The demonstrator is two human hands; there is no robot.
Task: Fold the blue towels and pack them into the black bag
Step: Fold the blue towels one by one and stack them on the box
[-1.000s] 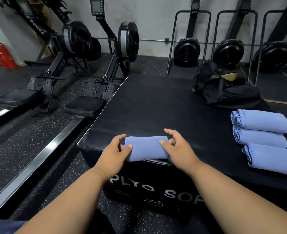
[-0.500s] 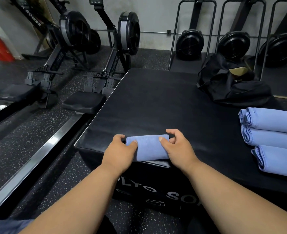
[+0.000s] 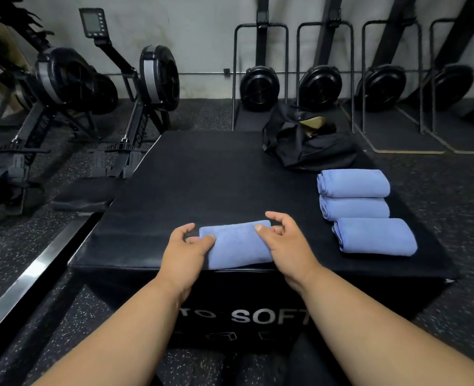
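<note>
**Fourth towel folded, both hands at its ends**

Left of the box, rowing machines (image 3: 152, 87) are standing on the rubber floor; nothing there is bearing on the task.

Change since a second ago: very little in the hands themselves. The view is swinging right, so the three folded towels (image 3: 364, 210) and the black bag (image 3: 308, 146) are now sitting fully in frame. The hands are staying at the ends of the small folded towel (image 3: 237, 243), which is keeping the same compact shape. Judgement: folding of this one is looking finished, and the hold reads as readying a lift or a shift toward the others.

Left hand (image 3: 185, 249): grip is pinching the towel's left end, thumb on top, fingers curling in at the edge.

The towel itself is lying at the near edge of the black counter (image 3: 202, 174), directly between the two hands and touching both.

Right hand (image 3: 283, 240): thumb is pressing on the towel's right end, fingers curling round its far corner; index finger is lifting slightly free.

Further right, the three folded towels are lying in a near-to-far row, each touching the next, well apart from the hands. The bag is slumping at the far right corner, opening upward, with something tan showing inside. No towel is in it yet, so packing is still to come.
</note>
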